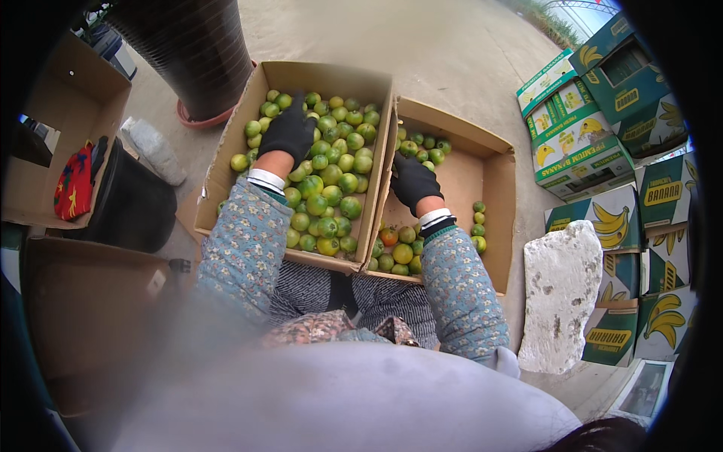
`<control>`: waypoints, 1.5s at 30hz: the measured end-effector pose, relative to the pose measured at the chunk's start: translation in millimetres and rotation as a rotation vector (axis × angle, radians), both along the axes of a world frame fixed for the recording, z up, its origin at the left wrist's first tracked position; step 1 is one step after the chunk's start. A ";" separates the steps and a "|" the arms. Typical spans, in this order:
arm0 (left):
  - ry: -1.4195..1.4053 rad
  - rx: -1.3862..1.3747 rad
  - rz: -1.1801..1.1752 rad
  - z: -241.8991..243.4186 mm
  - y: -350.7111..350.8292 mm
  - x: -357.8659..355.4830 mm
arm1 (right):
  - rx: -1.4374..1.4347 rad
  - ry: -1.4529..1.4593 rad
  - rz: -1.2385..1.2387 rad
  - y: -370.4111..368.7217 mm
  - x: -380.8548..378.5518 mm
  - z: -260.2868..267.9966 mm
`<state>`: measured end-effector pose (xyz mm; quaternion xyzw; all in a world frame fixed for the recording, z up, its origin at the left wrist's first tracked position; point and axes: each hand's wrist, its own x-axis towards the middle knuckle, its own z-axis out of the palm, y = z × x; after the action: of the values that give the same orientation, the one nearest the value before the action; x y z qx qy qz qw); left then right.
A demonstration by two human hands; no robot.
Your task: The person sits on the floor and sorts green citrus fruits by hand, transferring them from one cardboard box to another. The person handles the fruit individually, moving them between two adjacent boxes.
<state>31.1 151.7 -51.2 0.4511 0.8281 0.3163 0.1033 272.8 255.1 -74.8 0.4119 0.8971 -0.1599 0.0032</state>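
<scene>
My left hand [287, 133], in a black glove, reaches into the left cardboard box [212, 186] with its index finger stretched forward. Green tomatoes [333, 195], some striped or yellowish, fill much of that box around it. Whether its curled fingers hold a tomato cannot be told. In the right cardboard box [498, 181], my black-gloved right hand [415, 183] is low beside the shared wall, its fingertips hidden. Near it lies a far cluster of small green tomatoes [421, 148]. Other tomatoes [402, 253] gather at the near left, including an orange-red one [388, 236]. Several small ones [478, 229] line up on the right.
Banana cartons [587, 147] are stacked at the right, with a worn white foam block [559, 296] before them. Left are a black bucket [138, 198], an open carton [101, 85] holding a red cloth item [74, 183], and stacked dark pots [186, 51].
</scene>
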 end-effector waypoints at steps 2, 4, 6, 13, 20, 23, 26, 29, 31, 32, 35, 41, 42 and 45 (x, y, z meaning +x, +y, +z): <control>-0.032 0.074 -0.107 -5.9 0.8 6.3 | 0.050 0.063 -0.002 1.8 0.2 -2.2; -0.021 0.141 -0.206 0.3 -0.2 19.3 | 0.124 0.178 -0.003 5.6 3.3 -10.5; -0.044 0.259 -0.324 10.4 -3.9 30.8 | 0.161 0.374 -0.152 7.1 3.4 -5.5; -0.082 0.506 -0.694 28.9 -0.9 63.2 | 0.222 1.050 0.253 -20.7 -17.4 50.6; -0.110 0.496 -0.315 9.9 12.4 43.2 | 0.204 0.941 -0.014 -6.4 -7.2 44.0; -0.205 0.323 0.038 -22.4 21.4 -8.2 | 0.200 0.627 -0.270 17.9 8.3 25.2; -0.202 0.169 0.223 -5.2 19.6 3.5 | 0.271 0.194 -0.316 29.8 24.8 4.1; -0.214 0.420 0.024 -26.2 22.8 -2.1 | 0.263 0.009 -0.226 21.2 21.4 0.2; -0.253 0.356 -0.099 -13.8 20.5 9.8 | 0.245 -0.053 -0.280 29.6 21.5 -0.1; -0.287 0.353 -0.146 -13.3 19.7 14.1 | 0.269 -0.095 -0.278 29.4 24.8 -2.6; -0.299 0.345 -0.207 6.1 13.0 28.9 | 0.169 -0.110 -0.358 27.7 23.5 0.9; -0.210 0.359 -0.262 -6.8 13.6 29.4 | 0.208 -0.145 -0.399 40.2 16.8 -9.9; -0.185 0.355 -0.268 -10.5 15.8 29.1 | 0.234 -0.154 -0.422 45.6 18.4 -17.0; -0.234 0.344 -0.273 -6.8 10.7 29.0 | 0.303 -0.104 -0.429 61.5 22.8 -34.3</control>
<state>60.1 162.3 -58.0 0.5300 0.6760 0.4857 0.1619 295.6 316.6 -109.2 0.5959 0.8017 0.0005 -0.0465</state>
